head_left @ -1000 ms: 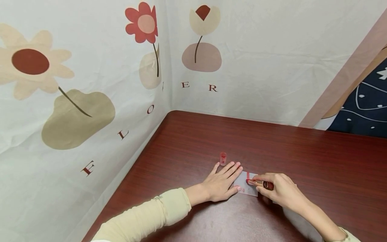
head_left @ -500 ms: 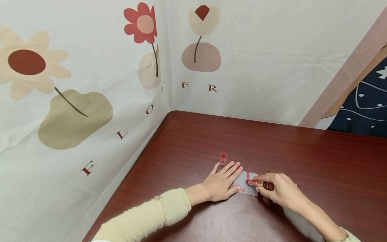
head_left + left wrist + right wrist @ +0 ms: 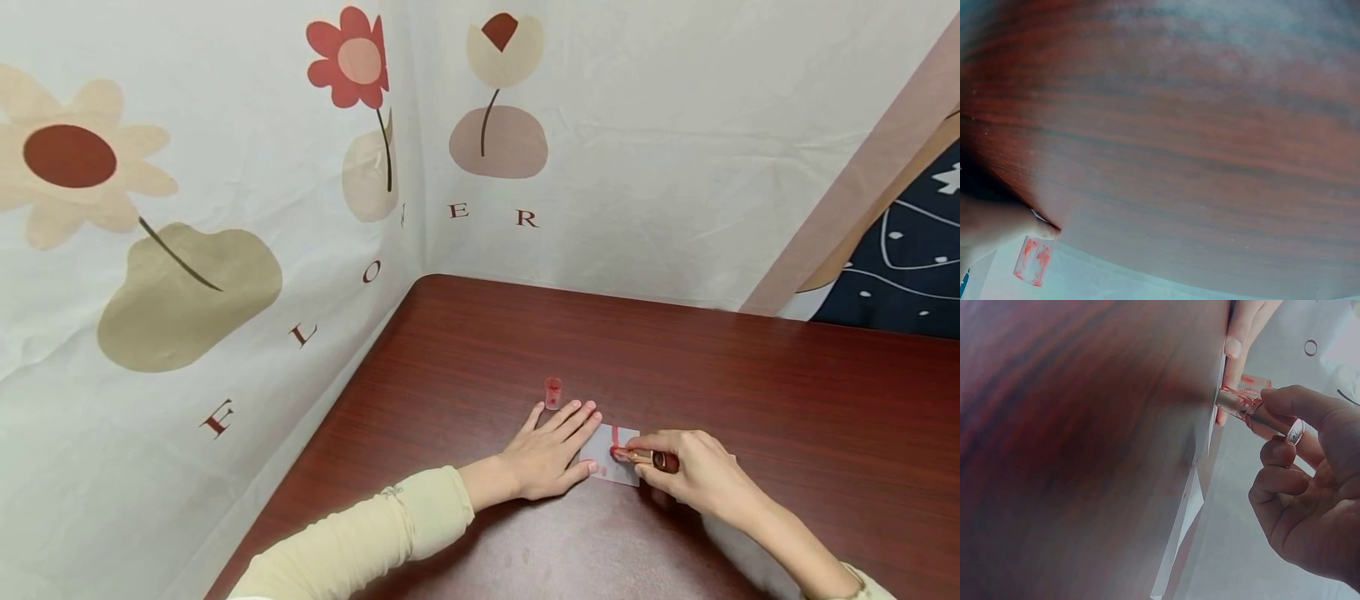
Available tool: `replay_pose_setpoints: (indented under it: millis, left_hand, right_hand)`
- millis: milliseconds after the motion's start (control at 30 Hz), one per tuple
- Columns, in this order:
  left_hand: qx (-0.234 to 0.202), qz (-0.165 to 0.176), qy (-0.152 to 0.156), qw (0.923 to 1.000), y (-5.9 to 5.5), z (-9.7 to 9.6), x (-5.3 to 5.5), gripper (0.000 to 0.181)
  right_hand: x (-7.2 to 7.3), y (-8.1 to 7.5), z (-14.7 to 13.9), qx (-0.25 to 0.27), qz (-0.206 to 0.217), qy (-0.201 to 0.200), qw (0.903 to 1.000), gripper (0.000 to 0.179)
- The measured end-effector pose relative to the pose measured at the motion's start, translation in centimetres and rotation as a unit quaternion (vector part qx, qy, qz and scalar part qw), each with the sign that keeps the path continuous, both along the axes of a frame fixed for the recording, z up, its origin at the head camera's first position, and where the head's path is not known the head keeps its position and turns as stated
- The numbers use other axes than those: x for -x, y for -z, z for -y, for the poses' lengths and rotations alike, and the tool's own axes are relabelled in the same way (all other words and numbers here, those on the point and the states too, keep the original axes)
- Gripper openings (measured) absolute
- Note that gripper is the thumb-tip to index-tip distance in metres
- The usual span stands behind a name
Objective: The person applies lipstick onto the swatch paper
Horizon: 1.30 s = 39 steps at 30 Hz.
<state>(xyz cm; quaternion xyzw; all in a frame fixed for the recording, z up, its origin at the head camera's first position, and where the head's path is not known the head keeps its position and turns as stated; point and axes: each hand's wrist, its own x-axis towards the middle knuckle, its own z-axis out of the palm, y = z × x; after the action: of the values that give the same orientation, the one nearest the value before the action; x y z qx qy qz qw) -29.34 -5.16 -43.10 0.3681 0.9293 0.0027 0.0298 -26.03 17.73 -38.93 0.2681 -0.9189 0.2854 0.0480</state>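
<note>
On the table lies a small white sheet of paper (image 3: 596, 450) with a red stripe running down from its far edge and a faint reddish smudge near its front. My left hand (image 3: 551, 450) rests flat with fingers spread; its thumb and index finger touch the paper's left side. My right hand (image 3: 697, 471) pinches a lipstick (image 3: 643, 456) between thumb and fingers, its red tip at the lower end of the stripe. The right wrist view shows the lipstick (image 3: 1266, 419) tilted against the paper's edge. A clear, red-smeared cap (image 3: 553, 393) stands just beyond my left fingertips.
The dark red wooden table (image 3: 480, 333) meets a white flower-printed cloth (image 3: 637, 167) at the back and left. A white folded piece (image 3: 1185, 531) lies near the right hand in the right wrist view.
</note>
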Motion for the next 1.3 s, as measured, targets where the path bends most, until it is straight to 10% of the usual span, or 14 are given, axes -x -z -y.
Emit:
replay_pose_setpoints:
  millis: [1300]
  left_hand:
    - [0.005, -0.001, -0.003, 1.0000, 0.10, -0.05, 0.05, 0.063]
  right_hand:
    - [-0.15, 0.20, -0.06, 0.013, -0.060, -0.048, 0.9969, 0.021]
